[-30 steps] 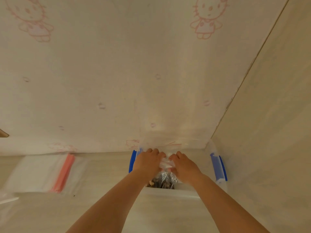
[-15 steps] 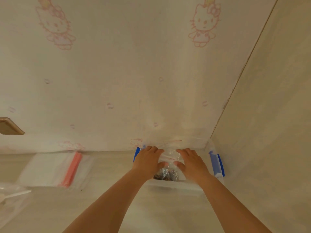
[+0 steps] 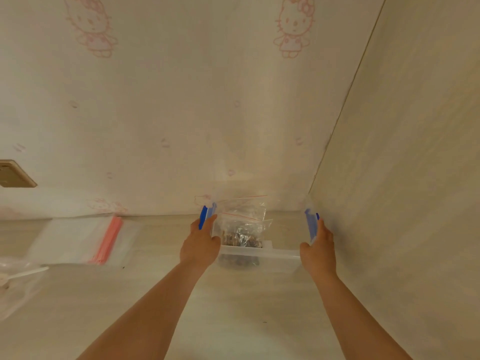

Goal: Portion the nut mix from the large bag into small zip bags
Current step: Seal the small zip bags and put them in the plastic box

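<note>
A clear plastic box [image 3: 283, 253] with blue side latches stands on the table against the wall. Inside it sit small zip bags [image 3: 242, 226] with red seal lines, holding a dark nut mix. My left hand [image 3: 201, 242] grips the box's left side by the blue latch [image 3: 203, 216]. My right hand [image 3: 319, 246] grips the right side by the other blue latch [image 3: 310, 224]. Neither hand touches the bags.
A stack of empty zip bags [image 3: 85, 240] with red seals lies on the table to the left. At the far left edge lies a clear bag with a white spoon [image 3: 28, 272]. The wall is behind, a side panel stands on the right.
Both hands let go of the small bag in the box and moved apart to the box's two sides. The bag stays in the box.
</note>
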